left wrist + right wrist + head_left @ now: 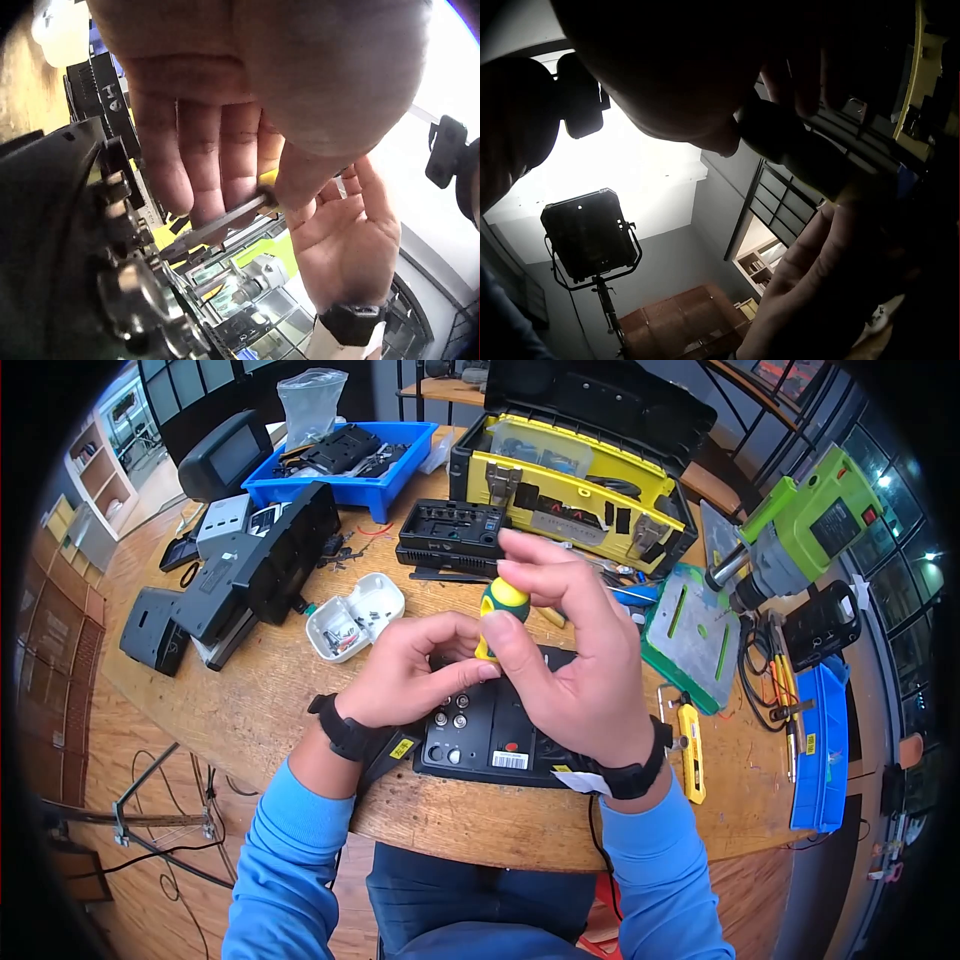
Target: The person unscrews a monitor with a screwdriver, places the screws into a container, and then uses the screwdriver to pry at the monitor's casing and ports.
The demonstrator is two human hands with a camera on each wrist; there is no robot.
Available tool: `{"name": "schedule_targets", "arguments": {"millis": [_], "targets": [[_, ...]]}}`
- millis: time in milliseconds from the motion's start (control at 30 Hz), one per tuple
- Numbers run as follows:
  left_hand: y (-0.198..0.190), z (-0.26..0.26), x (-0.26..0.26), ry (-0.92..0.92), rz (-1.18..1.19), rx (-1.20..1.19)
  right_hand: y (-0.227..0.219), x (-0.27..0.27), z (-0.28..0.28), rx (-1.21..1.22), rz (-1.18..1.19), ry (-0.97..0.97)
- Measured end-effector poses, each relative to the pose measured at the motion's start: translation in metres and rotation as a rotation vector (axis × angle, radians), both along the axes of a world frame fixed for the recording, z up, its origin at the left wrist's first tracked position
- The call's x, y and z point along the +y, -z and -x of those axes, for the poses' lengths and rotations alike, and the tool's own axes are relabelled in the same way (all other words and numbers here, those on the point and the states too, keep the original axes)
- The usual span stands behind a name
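A screwdriver with a yellow and green handle [509, 596] stands over a black device [478, 738] at the table's front. My left hand [400, 672] pinches the lower part of the handle between thumb and fingers. Higher up, my right hand [595, 670] holds the handle's top with its thumb and fingers. In the left wrist view the metal shaft [221, 223] slants down to round metal connectors [139, 289] on the device; its tip is hard to make out among them. The device also bears a barcode label [510, 760] and a red dot. The right wrist view is mostly dark.
A white open case [385, 595] with small parts lies left of the device. Behind are another black unit [450, 530], a blue bin [375, 495] and a yellow toolbox [550, 500]. A green drill stand [690, 630] and a yellow cutter [691, 750] are on the right.
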State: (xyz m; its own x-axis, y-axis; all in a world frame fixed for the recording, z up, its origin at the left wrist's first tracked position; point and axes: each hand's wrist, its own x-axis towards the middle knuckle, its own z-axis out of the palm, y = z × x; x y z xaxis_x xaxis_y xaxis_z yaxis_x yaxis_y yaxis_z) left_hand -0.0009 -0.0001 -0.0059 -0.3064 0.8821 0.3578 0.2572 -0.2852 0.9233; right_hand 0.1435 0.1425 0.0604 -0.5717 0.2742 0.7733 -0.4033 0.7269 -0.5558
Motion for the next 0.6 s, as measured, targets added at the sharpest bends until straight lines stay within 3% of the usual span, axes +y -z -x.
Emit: {"name": "schedule_targets", "arguments": {"millis": [133,200,333,400,467,533,600], "targets": [[-0.002,0.003,-0.002,0.035,0.079,-0.039,-0.002,0.004,-0.004,-0.129,0.138,-0.131],[-0.002,0.002,-0.003,0.026,0.090,-0.017,-0.004,0.010,-0.002,-0.088,-0.068,-0.053],[-0.001,-0.003,-0.002,0.048,0.066,0.091,-0.005,0.005,-0.007,-0.112,-0.091,0.080],[0.000,-0.004,0.001,0.030,0.015,0.036,-0.002,0.001,-0.006,-0.091,-0.086,0.190],[0.002,-0.005,0.003,0.016,-0.034,-0.022,-0.001,0.002,-0.007,-0.081,-0.107,0.184],[0.002,0.000,0.002,0.000,-0.050,0.065,-0.002,0.004,-0.006,-0.068,-0.127,0.171],[0.004,0.001,0.000,0.002,-0.010,-0.004,-0.006,0.006,-0.005,0.007,-0.188,0.070]]}}
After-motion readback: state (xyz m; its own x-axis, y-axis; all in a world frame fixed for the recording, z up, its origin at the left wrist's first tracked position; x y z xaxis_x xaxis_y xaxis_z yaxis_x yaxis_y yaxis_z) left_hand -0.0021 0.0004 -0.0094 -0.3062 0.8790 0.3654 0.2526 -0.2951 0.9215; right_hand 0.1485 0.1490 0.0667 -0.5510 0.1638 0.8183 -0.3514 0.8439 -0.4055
